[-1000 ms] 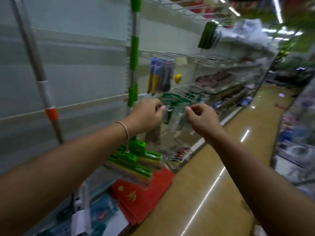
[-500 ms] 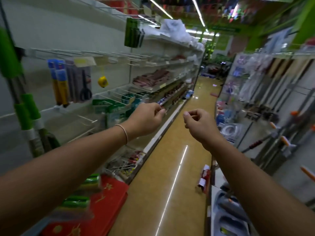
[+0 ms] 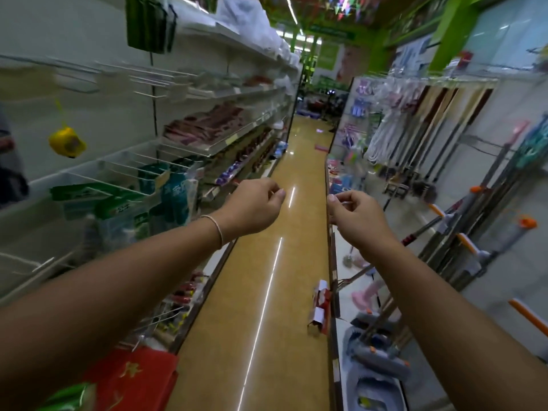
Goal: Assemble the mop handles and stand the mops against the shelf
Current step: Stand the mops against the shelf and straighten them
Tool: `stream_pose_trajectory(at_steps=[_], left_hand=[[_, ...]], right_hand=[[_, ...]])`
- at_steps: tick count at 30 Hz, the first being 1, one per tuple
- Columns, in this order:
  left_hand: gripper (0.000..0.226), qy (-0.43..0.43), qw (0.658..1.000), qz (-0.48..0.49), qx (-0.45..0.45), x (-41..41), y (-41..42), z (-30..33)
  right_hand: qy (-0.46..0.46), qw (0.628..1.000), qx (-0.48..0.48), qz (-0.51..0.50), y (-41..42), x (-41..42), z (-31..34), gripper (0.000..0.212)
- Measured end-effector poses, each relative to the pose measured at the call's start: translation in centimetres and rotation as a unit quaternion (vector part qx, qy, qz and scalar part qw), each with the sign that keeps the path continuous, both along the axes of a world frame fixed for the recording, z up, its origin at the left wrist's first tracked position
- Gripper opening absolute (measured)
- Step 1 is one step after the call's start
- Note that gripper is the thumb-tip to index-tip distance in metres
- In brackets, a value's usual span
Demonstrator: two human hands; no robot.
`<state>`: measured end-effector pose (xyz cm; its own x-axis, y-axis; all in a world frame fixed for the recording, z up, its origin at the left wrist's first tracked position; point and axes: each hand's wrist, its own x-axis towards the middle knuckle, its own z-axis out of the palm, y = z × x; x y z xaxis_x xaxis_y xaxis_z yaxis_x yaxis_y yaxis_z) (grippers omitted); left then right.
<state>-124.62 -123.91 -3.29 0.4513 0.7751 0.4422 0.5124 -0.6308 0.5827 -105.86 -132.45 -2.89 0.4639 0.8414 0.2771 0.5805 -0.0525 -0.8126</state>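
Mops (image 3: 462, 232) with orange-trimmed handles lean against the right-hand shelf (image 3: 504, 161), well apart from both hands. In the head view the left hand (image 3: 252, 207) and right hand (image 3: 354, 216) hang loosely curled over the aisle, gripping nothing clearly visible. Best to reach for one handle, grasping mid-shaft for control.

Glossy tan floor (image 3: 267, 292) runs up centre frame; a red-and-white package (image 3: 319, 307) lies lower right of centre.
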Motion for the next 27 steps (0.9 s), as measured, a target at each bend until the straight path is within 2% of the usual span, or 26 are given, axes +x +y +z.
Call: stream_pose_trajectory(at_steps=[6, 14, 19, 27], left_hand=[[0.028, -0.003, 1.000, -0.008, 0.017, 2.5, 10.7, 2.1], [0.027, -0.022, 0.997, -0.075, -0.003, 9.2, 19.2, 1.4], [0.029, -0.011, 0.996, -0.076, -0.033, 15.3, 25.4, -0.2], [0.030, 0.036, 0.997, -0.065, -0.013, 24.4, 36.9, 0.0]], right_hand=[[-0.005, 0.999, 0.023, -0.046, 8.7, 2.9, 0.8, 0.018], [0.007, 0.997, 0.014, -0.074, 16.8, 8.9, 0.2, 0.012], [0.019, 0.997, 0.015, -0.077, 22.9, 14.7, -1.1, 0.012], [-0.003, 0.997, -0.006, -0.075, 35.7, 26.2, -0.1, 0.013]])
